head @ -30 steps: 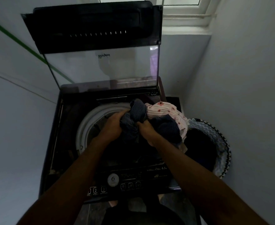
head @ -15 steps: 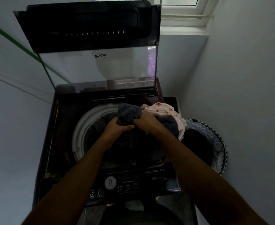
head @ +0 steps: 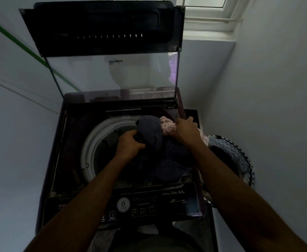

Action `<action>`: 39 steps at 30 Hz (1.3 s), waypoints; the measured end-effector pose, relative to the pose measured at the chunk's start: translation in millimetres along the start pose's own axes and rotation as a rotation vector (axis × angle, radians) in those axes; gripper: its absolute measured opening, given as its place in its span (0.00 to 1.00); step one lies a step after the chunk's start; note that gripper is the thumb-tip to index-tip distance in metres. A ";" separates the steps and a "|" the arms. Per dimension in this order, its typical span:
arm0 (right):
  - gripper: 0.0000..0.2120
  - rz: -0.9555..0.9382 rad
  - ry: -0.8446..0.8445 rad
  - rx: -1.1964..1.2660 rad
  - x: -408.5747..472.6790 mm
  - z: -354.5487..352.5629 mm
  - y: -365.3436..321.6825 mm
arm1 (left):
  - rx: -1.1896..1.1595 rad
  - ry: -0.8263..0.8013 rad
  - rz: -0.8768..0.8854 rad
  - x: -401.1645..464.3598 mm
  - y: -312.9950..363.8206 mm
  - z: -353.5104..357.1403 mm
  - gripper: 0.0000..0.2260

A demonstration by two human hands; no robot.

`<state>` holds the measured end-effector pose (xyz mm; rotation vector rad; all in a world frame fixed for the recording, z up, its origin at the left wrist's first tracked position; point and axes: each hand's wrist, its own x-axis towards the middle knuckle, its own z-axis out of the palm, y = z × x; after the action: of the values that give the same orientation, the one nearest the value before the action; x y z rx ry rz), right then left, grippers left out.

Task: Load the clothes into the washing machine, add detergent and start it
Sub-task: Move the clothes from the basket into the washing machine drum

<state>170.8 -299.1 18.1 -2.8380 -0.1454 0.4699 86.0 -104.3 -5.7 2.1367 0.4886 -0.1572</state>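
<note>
A dark top-loading washing machine (head: pixel 71 142) stands below me with its glass lid (head: pixel 112 73) raised. Its white drum rim (head: pixel 89 148) shows on the left. A dark blue striped garment (head: pixel 151 131) bulges over the drum opening, and more of it hangs at the front right. My left hand (head: pixel 129 144) grips its dark fabric over the drum. My right hand (head: pixel 184 129) grips a pink patterned garment (head: pixel 165 125) at the drum's back right edge. The drum's inside is mostly hidden by cloth and arms.
The control panel (head: pixel 141 204) with a round white dial runs along the machine's front. A laundry basket with a zigzag rim (head: pixel 234 153) sits at the right against the wall. Walls close in on both sides; a window is behind the lid.
Both hands have carried the bundle further back over the drum. My right hand shifted right and back onto the pink garment, and the blue cloth has spread out lower into the opening.
</note>
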 end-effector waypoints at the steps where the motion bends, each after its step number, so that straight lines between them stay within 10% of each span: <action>1: 0.22 -0.010 0.032 0.056 2.8 4.8 -4.6 | -0.001 0.011 0.010 -0.7 0.2 -2.5 0.17; 22: 0.15 -0.292 -0.103 0.612 -8.0 82.8 -154.1 | -0.072 0.292 -0.180 -18.4 -77.8 -87.0 0.21; 39: 0.12 0.054 -0.306 0.478 4.3 136.5 -116.2 | -0.066 -0.108 -0.161 1.6 -107.7 -46.7 0.19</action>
<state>123.5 -154.3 -76.4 -2.2957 -0.0089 0.8264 41.0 -11.2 -61.2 2.0117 0.5943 -0.3410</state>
